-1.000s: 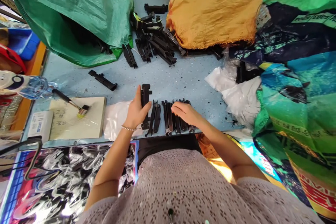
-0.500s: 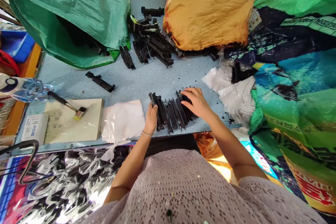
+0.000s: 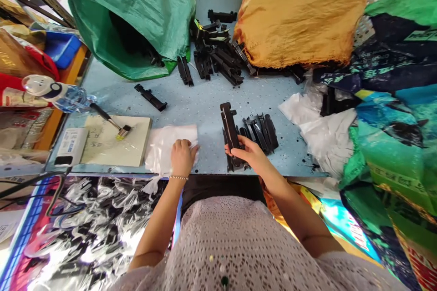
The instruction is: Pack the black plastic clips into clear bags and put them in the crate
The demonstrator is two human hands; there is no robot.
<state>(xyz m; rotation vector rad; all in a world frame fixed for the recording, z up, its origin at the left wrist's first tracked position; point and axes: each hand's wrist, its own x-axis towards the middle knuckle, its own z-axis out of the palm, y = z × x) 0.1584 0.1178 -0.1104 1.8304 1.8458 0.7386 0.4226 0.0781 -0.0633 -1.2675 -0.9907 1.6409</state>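
My right hand (image 3: pixel 251 152) grips a long black plastic part (image 3: pixel 229 122), held tilted above the front of the table. More such black parts (image 3: pixel 262 132) lie side by side just beyond that hand; some are partly hidden by it. On a flat stack of clear plastic bags (image 3: pixel 159 145) rests my left hand (image 3: pixel 183 157). Its fingers are curled together on the right part of the stack and seem to pinch the top bag; the fingertips are partly hidden.
A single black part (image 3: pixel 150 97) lies farther left. Behind is a heap of them (image 3: pixel 221 54) between a green sack (image 3: pixel 136 18) and an orange sack (image 3: pixel 297 22). At left are a brush (image 3: pixel 111 120), a notepad (image 3: pixel 136 145) and a bottle (image 3: pixel 71 97). Crumpled white plastic (image 3: pixel 324 136) lies right.
My left hand has left the row of black parts and moved left onto the plastic bags. One black part is now lifted in my right hand. The whole view has shifted.
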